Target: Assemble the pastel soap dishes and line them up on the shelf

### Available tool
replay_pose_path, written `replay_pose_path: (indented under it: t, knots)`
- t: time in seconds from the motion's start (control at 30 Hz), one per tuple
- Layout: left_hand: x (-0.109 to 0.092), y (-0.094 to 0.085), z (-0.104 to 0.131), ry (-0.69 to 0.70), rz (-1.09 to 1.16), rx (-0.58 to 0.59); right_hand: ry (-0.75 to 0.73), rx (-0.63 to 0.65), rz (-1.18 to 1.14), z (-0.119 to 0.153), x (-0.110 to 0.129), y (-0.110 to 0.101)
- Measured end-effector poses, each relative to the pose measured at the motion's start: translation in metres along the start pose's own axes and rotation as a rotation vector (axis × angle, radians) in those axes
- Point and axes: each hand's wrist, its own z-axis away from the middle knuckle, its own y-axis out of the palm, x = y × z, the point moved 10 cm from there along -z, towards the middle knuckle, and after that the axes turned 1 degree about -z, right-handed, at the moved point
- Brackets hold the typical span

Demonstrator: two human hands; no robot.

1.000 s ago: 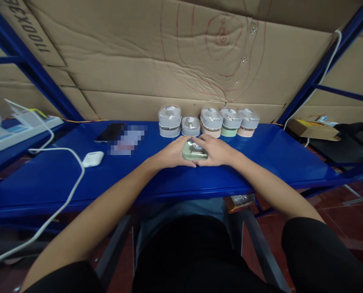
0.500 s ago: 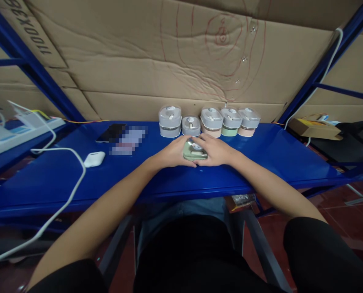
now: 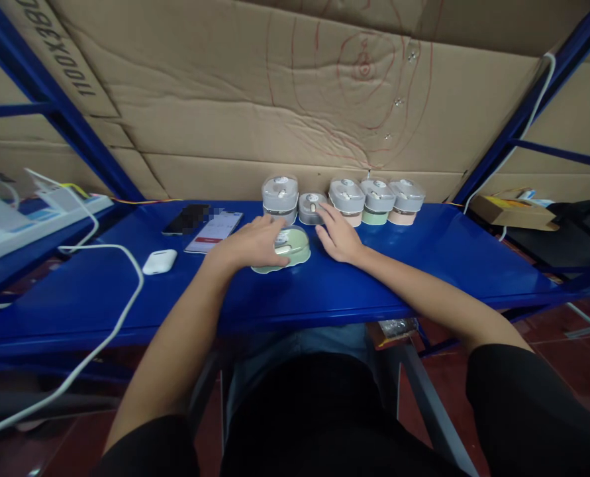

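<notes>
A green container (image 3: 298,246) with a clear lid rests on the blue table, near its middle. Around its left side lies my left hand (image 3: 257,244), thumb at the front and fingers at the back. My right hand (image 3: 342,235) holds nothing; its fingers are spread and reach toward a small grey container (image 3: 309,209) in the back row. Left of that one stands a taller grey stack (image 3: 279,197). On its right are a pink-based container (image 3: 347,201), a green-based one (image 3: 377,202) and another pink-based one (image 3: 404,202), all with clear lids.
Two phones, one dark (image 3: 188,220) and one with a lit screen (image 3: 214,232), lie at the left beside a white earbud case (image 3: 160,262). A white cable (image 3: 126,301) and a power strip (image 3: 41,225) are further left. An open cardboard box (image 3: 516,213) is at the right.
The green container has moved left with my left hand. My right hand has let go of it and opened, its fingers now near the small grey container. The view has shifted slightly.
</notes>
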Motion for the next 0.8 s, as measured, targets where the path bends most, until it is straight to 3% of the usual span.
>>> replay_pose_path:
  t: [0.13,0.27,0.4,0.63,0.7,0.8]
  knots:
    - [0.020,-0.006,0.004,-0.133,-0.088,-0.013,-0.003,0.111,0.150,-0.017,-0.004,0.023]
    - [0.005,-0.014,0.003,-0.075,-0.066,-0.064,0.028,0.182,0.224,-0.026,-0.005,0.034]
    - [-0.017,-0.010,0.002,0.018,-0.054,-0.036,-0.005,0.134,0.254,-0.023,0.012,0.014]
    - [-0.021,-0.007,0.002,0.011,-0.194,-0.056,0.141,0.032,0.285,-0.004,0.039,-0.038]
    - [-0.026,-0.009,0.002,0.023,-0.154,-0.088,0.246,0.103,0.292,0.002,0.035,-0.041]
    - [-0.042,-0.011,0.001,0.081,0.027,-0.151,0.362,0.306,0.252,0.013,0.021,-0.039]
